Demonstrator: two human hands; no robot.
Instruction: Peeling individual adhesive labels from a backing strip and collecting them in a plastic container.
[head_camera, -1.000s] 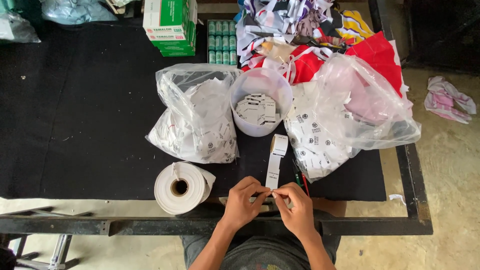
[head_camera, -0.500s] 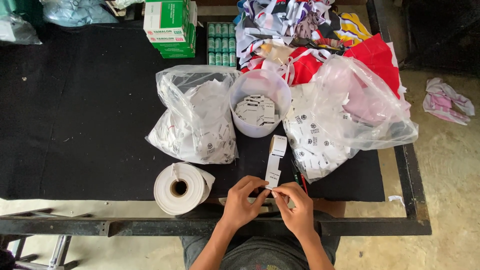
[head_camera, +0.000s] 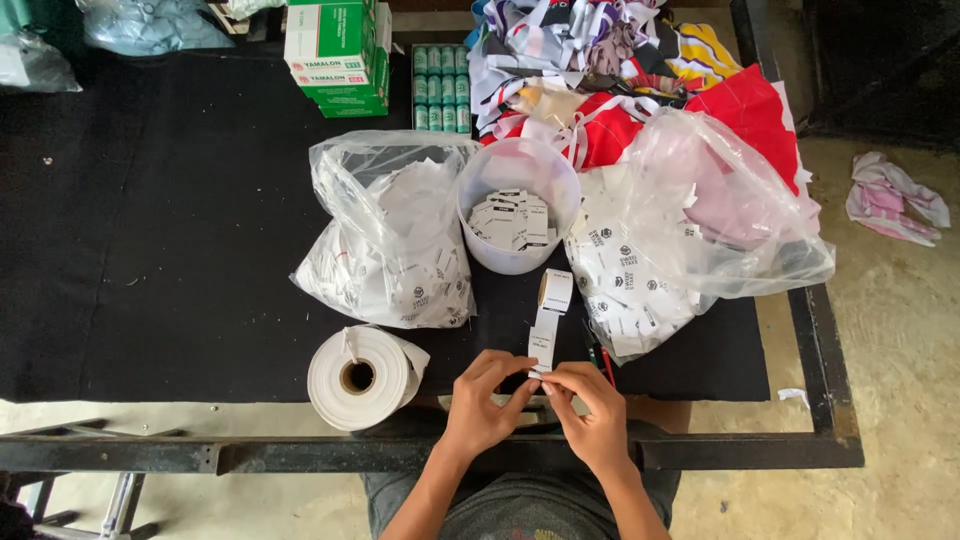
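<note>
My left hand (head_camera: 487, 400) and my right hand (head_camera: 590, 407) meet at the near edge of the black table (head_camera: 160, 250). Both pinch the loose end of a narrow white label strip (head_camera: 543, 342). The strip runs up to a small label roll (head_camera: 555, 290) lying on the table. Just beyond it stands a clear plastic tub (head_camera: 517, 215) with several cut labels inside. A large white roll (head_camera: 360, 376) lies to the left of my left hand.
Two clear plastic bags of white labels flank the tub, left bag (head_camera: 390, 240) and right bag (head_camera: 690, 230). Green boxes (head_camera: 338, 55), small cans (head_camera: 441, 88) and a heap of coloured fabric (head_camera: 620, 60) lie at the back. A cloth scrap (head_camera: 893, 197) is on the floor.
My hands have stayed together on the strip end, with only slight finger movement. The small roll and strip look unchanged.
</note>
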